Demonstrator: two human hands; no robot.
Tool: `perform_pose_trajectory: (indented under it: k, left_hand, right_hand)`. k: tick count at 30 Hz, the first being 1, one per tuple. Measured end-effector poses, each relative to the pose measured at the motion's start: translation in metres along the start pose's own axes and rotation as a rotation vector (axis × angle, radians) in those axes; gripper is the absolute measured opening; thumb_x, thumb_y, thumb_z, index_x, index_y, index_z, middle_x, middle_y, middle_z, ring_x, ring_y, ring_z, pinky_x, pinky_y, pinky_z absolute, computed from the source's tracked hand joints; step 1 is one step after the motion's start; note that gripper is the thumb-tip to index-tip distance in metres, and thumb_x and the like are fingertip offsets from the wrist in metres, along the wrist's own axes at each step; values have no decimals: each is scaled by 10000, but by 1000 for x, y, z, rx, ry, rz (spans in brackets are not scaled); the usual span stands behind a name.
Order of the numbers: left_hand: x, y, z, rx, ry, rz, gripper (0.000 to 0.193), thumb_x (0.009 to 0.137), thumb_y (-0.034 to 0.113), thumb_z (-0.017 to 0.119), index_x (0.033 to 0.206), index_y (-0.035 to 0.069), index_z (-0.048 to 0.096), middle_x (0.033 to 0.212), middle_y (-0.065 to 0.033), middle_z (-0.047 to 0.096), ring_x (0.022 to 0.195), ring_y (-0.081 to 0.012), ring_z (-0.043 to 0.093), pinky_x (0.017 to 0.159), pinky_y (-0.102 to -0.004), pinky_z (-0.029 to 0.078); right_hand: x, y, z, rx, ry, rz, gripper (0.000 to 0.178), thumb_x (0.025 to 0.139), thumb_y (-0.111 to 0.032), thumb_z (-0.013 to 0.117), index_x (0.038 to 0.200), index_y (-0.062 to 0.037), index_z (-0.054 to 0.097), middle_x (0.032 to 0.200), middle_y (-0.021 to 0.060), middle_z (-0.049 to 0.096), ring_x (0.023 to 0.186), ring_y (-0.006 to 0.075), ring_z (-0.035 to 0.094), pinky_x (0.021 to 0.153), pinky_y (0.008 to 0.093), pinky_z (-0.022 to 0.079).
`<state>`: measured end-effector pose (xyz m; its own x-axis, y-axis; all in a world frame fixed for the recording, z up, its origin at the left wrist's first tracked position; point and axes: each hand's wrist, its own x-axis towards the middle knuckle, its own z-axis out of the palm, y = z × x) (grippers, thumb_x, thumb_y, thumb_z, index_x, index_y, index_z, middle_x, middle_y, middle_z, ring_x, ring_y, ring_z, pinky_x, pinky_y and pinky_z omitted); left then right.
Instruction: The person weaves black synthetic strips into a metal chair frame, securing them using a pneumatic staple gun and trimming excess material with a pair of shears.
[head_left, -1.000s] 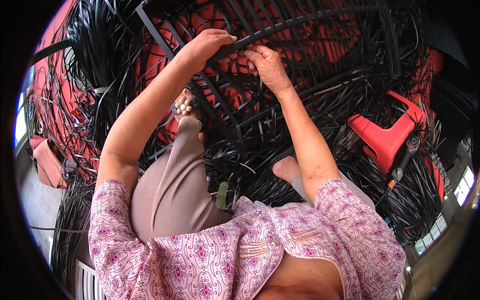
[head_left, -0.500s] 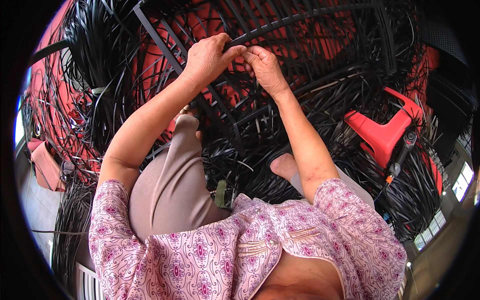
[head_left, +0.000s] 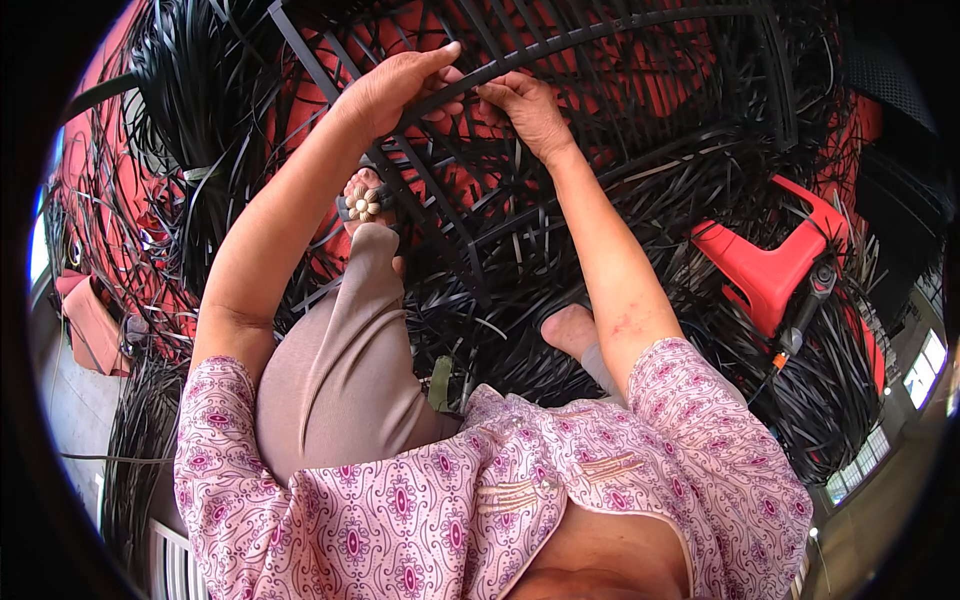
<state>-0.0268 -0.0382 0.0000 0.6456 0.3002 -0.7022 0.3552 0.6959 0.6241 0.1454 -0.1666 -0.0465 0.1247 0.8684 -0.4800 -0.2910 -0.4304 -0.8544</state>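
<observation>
A black chair-like frame point(head_left: 590, 38) with a curved bar and slats is in front of me, its bar crossing between my hands. My left hand point(head_left: 395, 88) is at the bar's left part, thumb stretched out above and fingers reaching behind it, apart from the thumb. My right hand point(head_left: 532, 112) is just right of it, close under the bar, with thumb and fingertips pinched together. What they pinch is too small to make out. Loose black flat strips point(head_left: 610, 130) lie under and behind the frame.
A thick bundle of black strips point(head_left: 190, 90) stands at left. A red plastic stool point(head_left: 765, 265) lies at right, with a dark-handled tool point(head_left: 808, 295) against it. More strips point(head_left: 830, 400) heap beside it. My sandalled foot point(head_left: 362, 200) is by the frame's lower left.
My left hand has moved left and away from my right fingertips, its thumb lifting. My right hand has shifted slightly up and left. My sandalled foot has come into view below my left wrist.
</observation>
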Motion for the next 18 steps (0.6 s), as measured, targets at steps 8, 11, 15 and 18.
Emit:
perform_pose_trajectory:
  k: [8, 11, 15, 18]
  left_hand:
    - [14, 10, 7, -3, -83, -189, 347, 1006, 286, 480, 1049, -6, 663, 826, -53, 701, 641, -92, 669, 497, -176, 512]
    - [19, 7, 2, -104, -42, -247, 284, 977, 230, 517, 1049, -11, 649, 869, -69, 708, 663, -103, 684, 502, -176, 527]
    - [25, 2, 1, -164, -10, -244, 228, 947, 184, 554, 1032, -7, 644, 867, -79, 712, 683, -119, 692, 510, -186, 526]
    - [24, 4, 3, -129, 7, -229, 214, 941, 172, 551, 1034, 2, 644, 865, -83, 713, 693, -126, 695, 528, -203, 530]
  right_hand:
    - [48, 10, -5, -61, -54, -153, 206, 863, -202, 714, 969, -26, 724, 843, 49, 706, 759, 121, 659, 670, 258, 537]
    - [54, -1, -4, -87, -148, -106, 224, 859, -194, 707, 988, -12, 726, 913, 57, 723, 839, 126, 664, 756, 260, 527]
    - [46, 7, 1, -135, 3, -155, 242, 858, -185, 696, 1014, -1, 714, 964, 84, 725, 859, 151, 675, 764, 277, 528]
    - [42, 14, 4, -241, 200, -198, 263, 870, -166, 670, 1065, 10, 691, 995, 100, 722, 866, 165, 678, 772, 285, 529]
